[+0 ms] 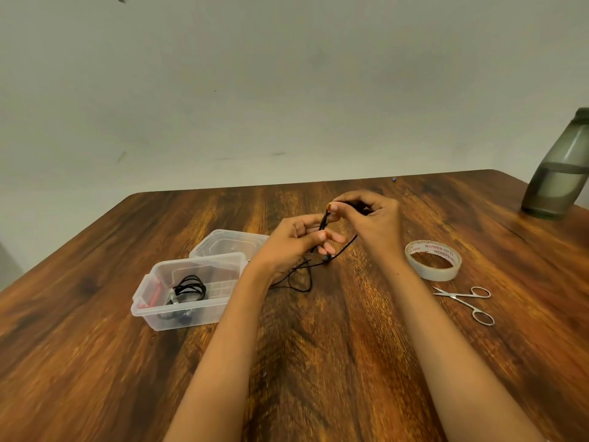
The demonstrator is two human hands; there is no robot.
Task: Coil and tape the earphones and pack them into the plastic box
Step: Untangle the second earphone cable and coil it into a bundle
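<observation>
Coiling step in hand: above the tabletop (318, 362), left hand (294, 247) with fingers (334, 239) curled round loops of the earphones (325, 220), right hand (374, 224) pinching them higher up, loose tail trailing on the wood. Probably next, finishing the winds, then reaching for tape roll (434, 273) and scissors (463, 299) at right. Open plastic box (191, 317) at left, pale wall (287, 90) behind

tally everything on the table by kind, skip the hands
earphones: 2 (coiled set in the box, loose set being coiled)
plastic box: 1
box lid: 1
tape roll: 1
scissors: 1
bottle: 1
total: 7 (the red and blue bits in the box are too unclear to count)
</observation>
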